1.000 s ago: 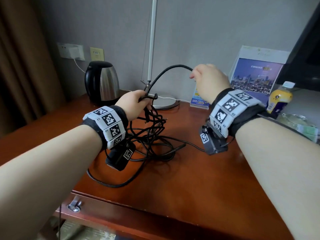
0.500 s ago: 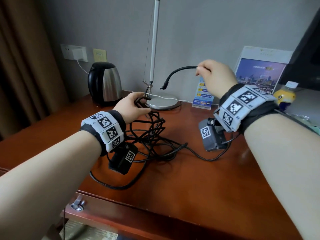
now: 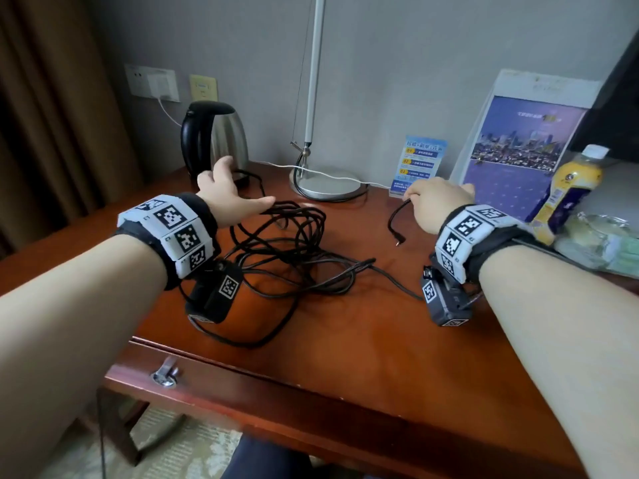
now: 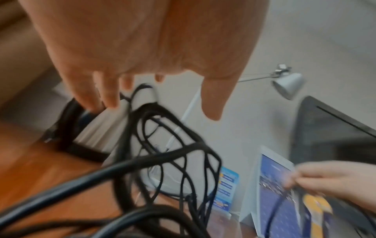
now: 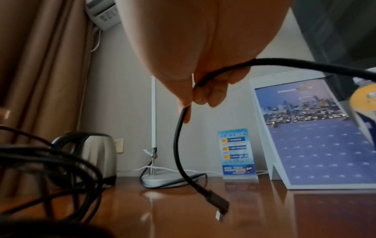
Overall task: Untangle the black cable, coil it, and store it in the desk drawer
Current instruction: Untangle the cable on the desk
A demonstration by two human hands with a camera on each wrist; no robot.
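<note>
Polished red-brown desk (image 3: 345, 357) fills the room's corner, its drawer (image 3: 242, 385) at the near edge shut, the metal pull catching light. Just beyond lies the black cable (image 3: 287, 257), a loose heap of crossed loops resting on the wood. A second ago that heap hung bunched from the left hand (image 3: 224, 195); now it has dropped flat and the hand hovers over its far side, fingers spread and relaxed, gripping nothing. The right hand (image 3: 435, 202) pinches the cable a little way back from its plug (image 3: 399, 240) between thumb and fingertips, and it has come down from shoulder height, so the plug now hangs just above the desk instead of arcing through the air. One end is free of the knot, I'd say, and the coiling can start from it, though the heap looks far from sorted. Further back stand a kettle (image 3: 221, 140), a lamp base (image 3: 328, 186), a blue card (image 3: 420, 164), a calendar stand (image 3: 518, 146) and a yellow bottle (image 3: 570, 188) against the wall.
</note>
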